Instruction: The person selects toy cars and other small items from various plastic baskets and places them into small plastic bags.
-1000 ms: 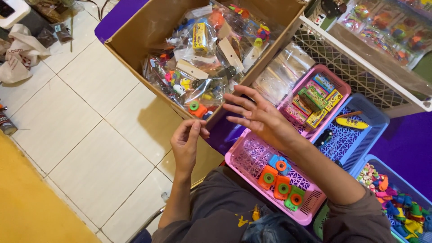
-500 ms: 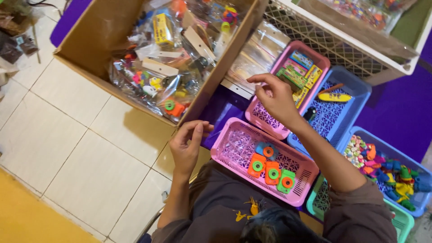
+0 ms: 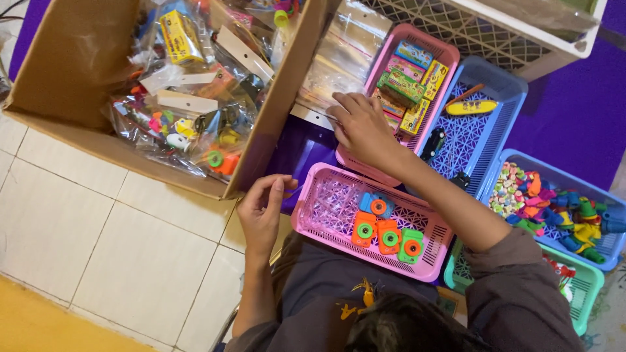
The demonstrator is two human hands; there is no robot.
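My right hand (image 3: 362, 128) reaches forward, fingers spread, with the fingertips on the near edge of a stack of clear plastic bags (image 3: 340, 57). That stack lies between a cardboard box (image 3: 68, 62) and a pink basket (image 3: 417, 34) of small colourful boxes (image 3: 405, 83). My left hand (image 3: 263, 210) hovers by the cardboard box's near corner, fingers curled in, with nothing visible in it. To the right of that hand sits a second pink basket (image 3: 326, 203) holding several toy cameras (image 3: 386, 233).
The cardboard box is full of bagged toys (image 3: 195, 124). A blue basket (image 3: 516, 88) holds a yellow toy (image 3: 471, 107); another blue basket (image 3: 613, 246) holds small colourful pieces. A green basket (image 3: 587, 296), a white crate (image 3: 521, 39), a purple mat (image 3: 303, 151) and floor tiles (image 3: 98, 248) surround them.
My right hand has moved from above the pink baskets toward the clear bags and lowered onto them. My left hand's fingers have curled in. The view has shifted.
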